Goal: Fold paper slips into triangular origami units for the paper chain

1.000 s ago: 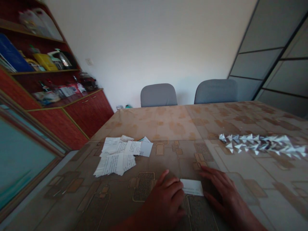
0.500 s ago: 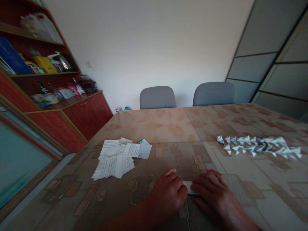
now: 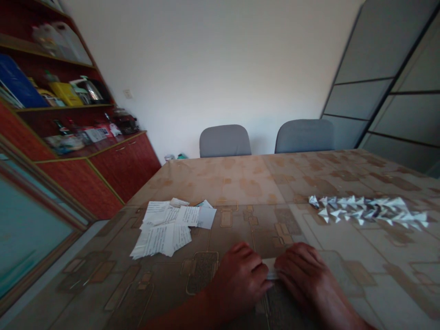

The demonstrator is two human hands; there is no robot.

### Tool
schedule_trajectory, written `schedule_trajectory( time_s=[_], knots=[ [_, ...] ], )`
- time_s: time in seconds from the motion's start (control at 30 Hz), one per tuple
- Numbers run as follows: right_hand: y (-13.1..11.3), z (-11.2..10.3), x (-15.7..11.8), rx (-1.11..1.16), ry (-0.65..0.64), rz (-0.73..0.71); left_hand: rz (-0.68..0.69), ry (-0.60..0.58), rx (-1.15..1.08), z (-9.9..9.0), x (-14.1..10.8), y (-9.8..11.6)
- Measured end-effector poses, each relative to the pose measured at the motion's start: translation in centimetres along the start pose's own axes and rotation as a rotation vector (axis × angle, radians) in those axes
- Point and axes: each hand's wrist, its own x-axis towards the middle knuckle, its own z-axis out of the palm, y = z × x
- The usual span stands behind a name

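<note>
A small strip of white paper (image 3: 271,268) lies at the near part of the table, between my two hands. My left hand (image 3: 241,274) has its fingers curled on the paper's left end. On the right end presses my right hand (image 3: 307,274), its fingers held together and bent over the paper. Most of the paper is hidden under the fingers. Farther left lies a loose pile of printed paper pieces (image 3: 165,229). To the right, folded paper shapes (image 3: 371,211) with pointed tips stand in rows.
The table (image 3: 237,178) has a patterned cover. Two grey chairs (image 3: 225,140) stand at its far edge. On the left is a red-brown cabinet (image 3: 125,169) with shelves holding bottles, a kettle and a blue folder. Grey sliding doors (image 3: 364,41) rise at the right.
My left fingers have shifted slightly on the paper, with the thumb lower and farther right. My right hand has barely moved. The view has tilted a little.
</note>
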Motion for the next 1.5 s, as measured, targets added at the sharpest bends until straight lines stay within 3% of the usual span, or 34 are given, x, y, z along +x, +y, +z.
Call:
schedule_trajectory(
  time_s=[0.17, 0.4, 0.7, 0.83, 1.03, 1.13, 1.27, 1.37, 1.5],
  knots=[
    [0.1, -0.2, 0.2, 0.012, -0.148, -0.038, 0.011, -0.033, 0.025, -0.3, 0.1, 0.0],
    [0.4, 0.5, -0.2, 0.038, -0.121, -0.02, 0.038, 0.069, 0.079, 0.8, 0.0, 0.0],
    [1.4, 1.7, -0.6, -0.019, -0.075, -0.047, -0.025, -0.063, -0.006, -0.7, 0.6, 0.0],
    [0.9, 1.2, -0.3, 0.01, -0.041, -0.015, -0.068, 0.017, -0.017, -0.4, 0.6, 0.2],
    [-0.3, 0.4, -0.1, 0.169, -0.024, 0.083, -0.254, 0.129, -0.311, -0.3, 0.5, 0.8],
    [0.1, 0.4, -0.1, 0.207, -0.01, 0.112, -0.413, 0.119, -0.537, -0.7, 0.6, 1.1],
    [1.2, 0.0, 0.1, 0.226, 0.1, 0.189, -0.607, 0.084, -0.792, -1.5, 0.8, 1.0],
    [1.5, -0.5, 0.2, 0.271, 0.114, 0.271, -0.671, 0.08, -0.864, -2.1, 0.9, 0.9],
    [0.8, -0.7, 0.2, 0.379, 0.036, 0.313, -0.692, 0.074, -0.893, -2.5, 1.0, 1.2]
  ],
)
